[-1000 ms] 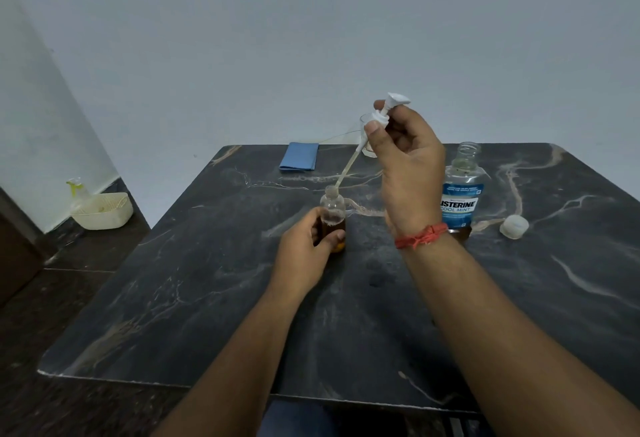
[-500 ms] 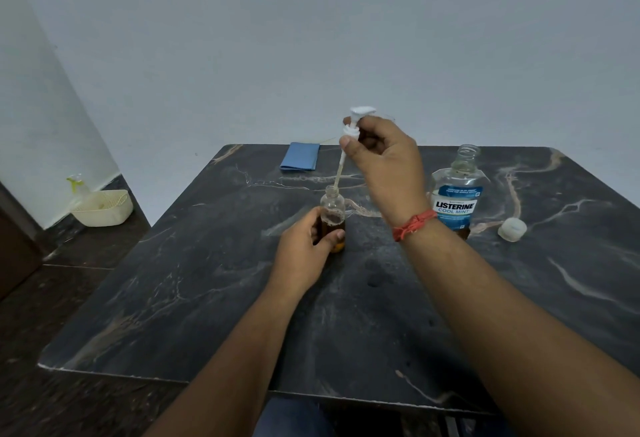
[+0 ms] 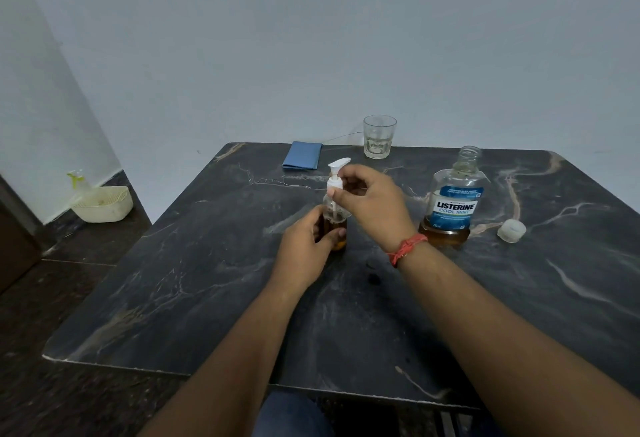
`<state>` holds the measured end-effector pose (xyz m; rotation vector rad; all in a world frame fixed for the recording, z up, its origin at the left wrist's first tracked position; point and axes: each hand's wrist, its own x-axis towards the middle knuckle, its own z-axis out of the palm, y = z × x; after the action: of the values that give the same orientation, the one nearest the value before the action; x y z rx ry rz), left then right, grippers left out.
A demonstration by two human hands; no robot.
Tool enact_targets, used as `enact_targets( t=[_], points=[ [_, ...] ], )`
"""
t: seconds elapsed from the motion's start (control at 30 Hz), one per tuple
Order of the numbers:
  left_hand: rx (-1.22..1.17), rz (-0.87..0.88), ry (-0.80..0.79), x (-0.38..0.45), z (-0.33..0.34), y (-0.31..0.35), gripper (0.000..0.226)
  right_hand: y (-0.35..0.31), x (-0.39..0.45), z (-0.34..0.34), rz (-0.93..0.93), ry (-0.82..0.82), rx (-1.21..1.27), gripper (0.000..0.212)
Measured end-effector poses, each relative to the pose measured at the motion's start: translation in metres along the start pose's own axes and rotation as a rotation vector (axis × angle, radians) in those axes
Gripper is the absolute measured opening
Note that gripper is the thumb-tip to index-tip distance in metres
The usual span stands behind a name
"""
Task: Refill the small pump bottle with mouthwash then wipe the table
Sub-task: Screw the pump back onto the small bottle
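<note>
The small clear pump bottle [image 3: 335, 220] stands on the dark marble table [image 3: 207, 280], partly filled with amber liquid. My left hand [image 3: 304, 246] grips its body from the left. My right hand [image 3: 372, 204] pinches the white pump head [image 3: 336, 173] by its collar; the pump's tube runs down inside the bottle's neck. To the right stands the open Listerine mouthwash bottle [image 3: 452, 201] with a little amber liquid at its bottom. Its white cap [image 3: 511, 230] lies further right. A folded blue cloth [image 3: 301, 155] rests at the table's far edge.
An empty drinking glass [image 3: 378, 137] stands at the far edge, right of the cloth. On the floor to the left sits a cream plastic basket [image 3: 104, 208] with a spray bottle [image 3: 78, 182] behind it. A wall rises directly behind the table.
My right hand has come down and to the left with the pump head, sliding its tube into the small bottle. My left hand has kept hold of the bottle.
</note>
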<state>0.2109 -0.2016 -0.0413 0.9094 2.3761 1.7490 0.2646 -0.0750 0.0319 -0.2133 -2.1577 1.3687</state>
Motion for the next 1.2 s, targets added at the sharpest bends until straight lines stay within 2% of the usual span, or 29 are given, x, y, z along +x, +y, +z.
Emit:
enact_targets(
  t=[0.33,0.47,0.6,0.77,0.83,0.97,1.1,1.2],
  points=[
    [0.029,-0.007,0.001,0.001,0.0,-0.002,0.03,-0.002,-0.001,0.011,0.074,0.005,0.068,0.03],
    [0.05,-0.01,0.002,0.001,0.0,-0.001,0.038,-0.004,-0.002,0.008,0.063,-0.068,0.065,0.039],
    [0.032,0.0,0.006,0.0,0.0,0.0,0.031,-0.001,-0.003,-0.002,0.057,-0.158,0.212,0.038],
    [-0.002,-0.004,-0.006,-0.001,0.0,0.001,0.034,0.003,-0.003,-0.002,0.024,-0.064,0.151,0.038],
    [0.014,0.001,-0.001,0.0,0.0,0.001,0.03,0.001,-0.001,0.0,0.012,-0.031,0.111,0.044],
    [0.027,-0.006,-0.003,0.0,0.0,0.002,0.03,0.001,-0.002,0.001,0.018,-0.065,0.089,0.055],
    [0.026,0.018,0.001,-0.001,-0.001,0.001,0.035,0.006,-0.004,-0.004,0.049,-0.089,0.129,0.044],
    [0.021,0.011,0.001,-0.001,0.0,0.001,0.037,0.005,-0.005,-0.005,0.045,-0.056,0.122,0.043]
  ],
)
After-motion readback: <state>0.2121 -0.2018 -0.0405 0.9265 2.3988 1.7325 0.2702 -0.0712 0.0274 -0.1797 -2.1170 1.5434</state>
